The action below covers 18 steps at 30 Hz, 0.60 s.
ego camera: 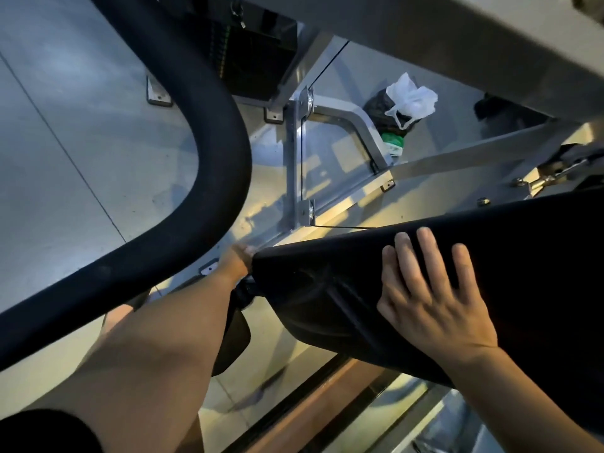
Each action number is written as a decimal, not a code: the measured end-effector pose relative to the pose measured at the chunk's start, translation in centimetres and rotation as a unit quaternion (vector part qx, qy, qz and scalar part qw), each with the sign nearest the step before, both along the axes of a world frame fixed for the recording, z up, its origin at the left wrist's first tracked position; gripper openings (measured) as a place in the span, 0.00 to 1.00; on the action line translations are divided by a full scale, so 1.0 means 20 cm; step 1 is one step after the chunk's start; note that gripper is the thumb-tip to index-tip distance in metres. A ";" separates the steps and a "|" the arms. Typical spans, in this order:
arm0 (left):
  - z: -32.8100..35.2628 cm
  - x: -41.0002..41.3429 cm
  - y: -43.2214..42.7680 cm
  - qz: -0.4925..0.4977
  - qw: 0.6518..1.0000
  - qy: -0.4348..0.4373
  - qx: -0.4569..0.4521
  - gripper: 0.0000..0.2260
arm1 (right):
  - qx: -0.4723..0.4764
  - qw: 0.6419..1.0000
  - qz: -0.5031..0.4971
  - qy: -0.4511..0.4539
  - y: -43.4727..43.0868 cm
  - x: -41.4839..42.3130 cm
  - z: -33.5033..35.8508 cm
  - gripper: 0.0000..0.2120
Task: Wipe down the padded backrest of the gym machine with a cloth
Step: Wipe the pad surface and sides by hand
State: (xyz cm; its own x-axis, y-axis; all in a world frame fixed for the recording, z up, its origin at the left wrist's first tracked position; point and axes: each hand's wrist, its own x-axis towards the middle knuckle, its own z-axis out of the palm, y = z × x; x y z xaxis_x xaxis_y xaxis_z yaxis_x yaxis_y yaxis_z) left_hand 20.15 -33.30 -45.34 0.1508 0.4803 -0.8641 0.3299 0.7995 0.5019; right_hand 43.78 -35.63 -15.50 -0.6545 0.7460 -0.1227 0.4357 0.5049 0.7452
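My right hand steadies the black backrest at lower right, fingers spread flat. My left hand is at the backrest's left end, where what seems the dark cloth hangs; its grip I cannot tell. Next, I think: wipe along the pad.

Black short sleeve above bare left forearm
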 end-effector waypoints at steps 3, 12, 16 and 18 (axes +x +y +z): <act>-0.05 0.01 -0.01 0.042 0.999 0.010 0.024 0.14 | -0.001 1.000 -0.004 -0.003 0.00 -0.01 0.00 0.31; 0.45 0.10 -0.09 0.016 0.979 -0.092 0.182 0.12 | -0.008 1.000 -0.023 0.002 0.00 -0.03 0.01 0.32; 0.27 0.01 -0.18 0.054 0.990 -0.008 0.127 0.12 | 0.002 1.000 -0.017 0.008 -0.01 -0.01 0.00 0.31; 0.22 0.01 -0.16 0.060 0.993 0.031 0.095 0.11 | 0.003 1.000 -0.012 0.010 -0.01 -0.02 -0.01 0.31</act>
